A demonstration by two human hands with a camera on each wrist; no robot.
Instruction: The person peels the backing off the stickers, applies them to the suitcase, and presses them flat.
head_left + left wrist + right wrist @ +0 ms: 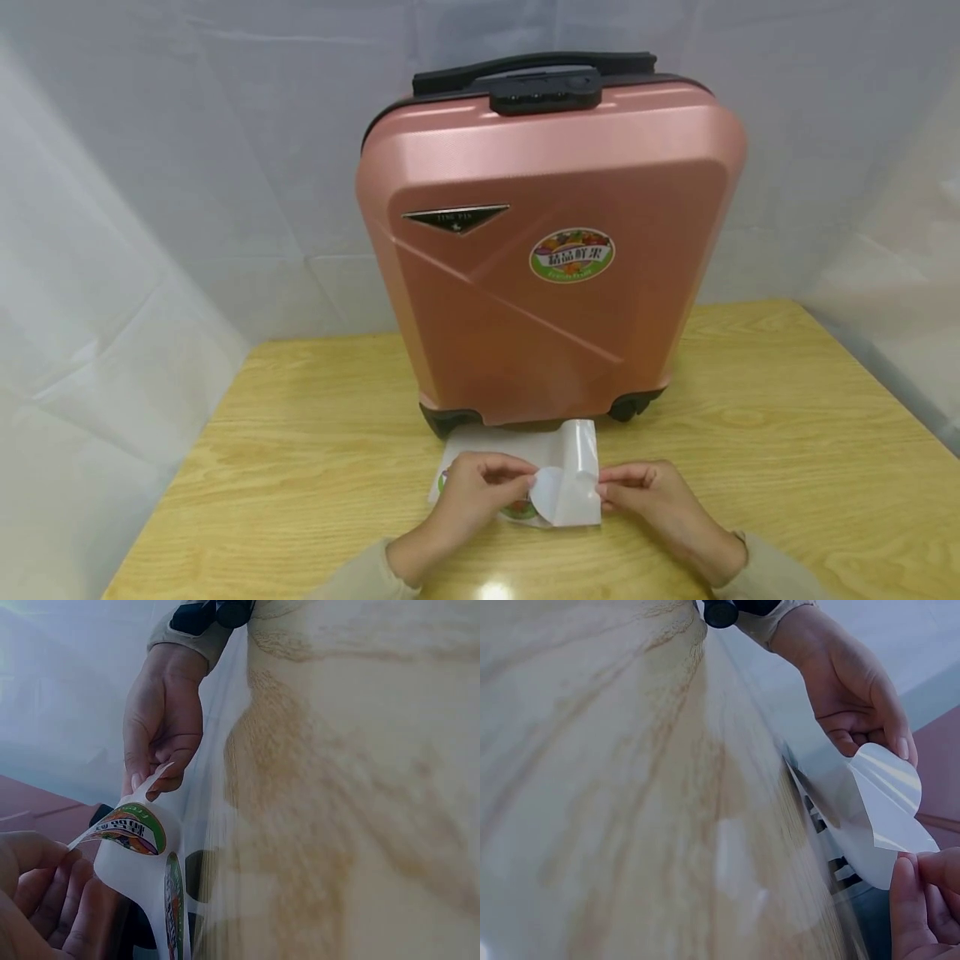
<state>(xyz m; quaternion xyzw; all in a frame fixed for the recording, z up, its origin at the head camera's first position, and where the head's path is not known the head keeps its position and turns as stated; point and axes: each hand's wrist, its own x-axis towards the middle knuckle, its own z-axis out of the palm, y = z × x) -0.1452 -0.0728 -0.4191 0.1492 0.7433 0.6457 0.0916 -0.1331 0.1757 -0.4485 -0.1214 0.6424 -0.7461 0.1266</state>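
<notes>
My left hand (474,498) pinches the edge of an oval fruit sticker (135,829) between thumb and fingers. The sticker is partly peeled, and its white back shows in the head view. On the other side, my right hand (667,504) pinches the edge of the white backing sheet (581,454), which is bent up and curled. More printed stickers on the sheet show in part under and beside my left hand. A pink hard-shell suitcase (517,333) stands upright just behind the sheet, with one oval fruit sticker (572,256) on its front.
Black wheels (632,406) hold the suitcase up on the wood-grain table (315,433). Its black carry handle (536,67) and combination lock (546,92) are on top. A pale sheet (187,167) hangs behind and at the sides.
</notes>
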